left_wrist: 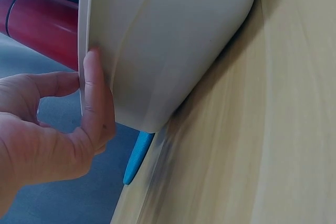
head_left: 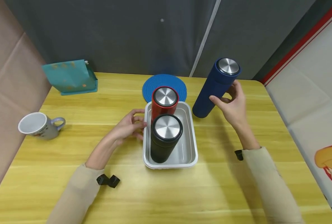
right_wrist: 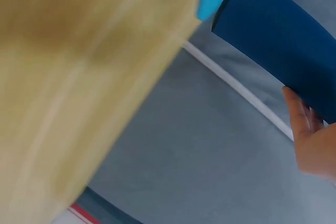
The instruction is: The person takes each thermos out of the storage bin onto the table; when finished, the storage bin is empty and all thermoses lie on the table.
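Note:
My right hand [head_left: 234, 105] holds a dark blue thermos [head_left: 214, 85] with a steel-topped lid, to the right of the tray. The thermos is tilted; in the right wrist view its base is off the table. My left hand [head_left: 126, 126] grips the left rim of a light grey tray [head_left: 189, 140], fingers bent against the rim and outer wall [left_wrist: 163, 40]. Inside the tray a black thermos [head_left: 166, 140] stands at the front left. Behind it is a red thermos [head_left: 164, 105], partly hidden by the black one.
A round blue mat [head_left: 164, 81] lies just behind the tray. At the left stands a white mug [head_left: 41, 126] with a handle, and a teal bag [head_left: 70, 77] sits at the back left. A dark grey curtain [head_left: 112, 34] borders the table's far edge.

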Available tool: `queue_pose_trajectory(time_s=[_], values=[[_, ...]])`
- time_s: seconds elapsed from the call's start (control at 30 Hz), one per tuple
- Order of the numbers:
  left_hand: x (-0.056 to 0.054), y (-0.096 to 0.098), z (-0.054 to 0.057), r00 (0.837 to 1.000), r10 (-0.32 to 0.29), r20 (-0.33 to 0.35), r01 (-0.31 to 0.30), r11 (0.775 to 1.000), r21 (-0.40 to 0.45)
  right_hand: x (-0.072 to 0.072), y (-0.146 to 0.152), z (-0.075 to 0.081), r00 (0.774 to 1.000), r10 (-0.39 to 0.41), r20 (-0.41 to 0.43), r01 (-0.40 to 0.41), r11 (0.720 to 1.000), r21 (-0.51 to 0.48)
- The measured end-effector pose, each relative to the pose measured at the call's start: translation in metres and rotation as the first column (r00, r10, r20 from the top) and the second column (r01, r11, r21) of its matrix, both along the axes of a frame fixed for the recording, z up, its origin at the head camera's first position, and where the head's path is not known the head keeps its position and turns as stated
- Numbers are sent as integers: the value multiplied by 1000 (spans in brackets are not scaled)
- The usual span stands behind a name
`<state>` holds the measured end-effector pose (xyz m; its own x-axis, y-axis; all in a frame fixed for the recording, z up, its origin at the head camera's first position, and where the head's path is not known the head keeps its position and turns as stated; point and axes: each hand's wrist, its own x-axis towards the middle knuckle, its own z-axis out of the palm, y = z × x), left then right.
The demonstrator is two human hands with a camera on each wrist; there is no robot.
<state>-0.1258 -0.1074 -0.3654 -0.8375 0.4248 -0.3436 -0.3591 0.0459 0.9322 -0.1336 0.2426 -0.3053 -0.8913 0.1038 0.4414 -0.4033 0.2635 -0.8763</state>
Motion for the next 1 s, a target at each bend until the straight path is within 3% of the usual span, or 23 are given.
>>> queue_pose_trajectory(time_s=[0.2, 0.63, 1.0], values=[[0, 2, 1, 1000, -3, 3, 3, 1000, 11, 7, -4, -6, 999, 1, 37, -3, 999, 34], [0, 3, 1, 1000, -5, 0, 5, 1000, 22, 5, -4, -16, 998, 11, 62, -11, 1000, 4], [0, 3, 0, 1000, 9, 4, -9, 1000, 25, 5, -4, -19, 999, 22, 36, -22, 1000, -19]])
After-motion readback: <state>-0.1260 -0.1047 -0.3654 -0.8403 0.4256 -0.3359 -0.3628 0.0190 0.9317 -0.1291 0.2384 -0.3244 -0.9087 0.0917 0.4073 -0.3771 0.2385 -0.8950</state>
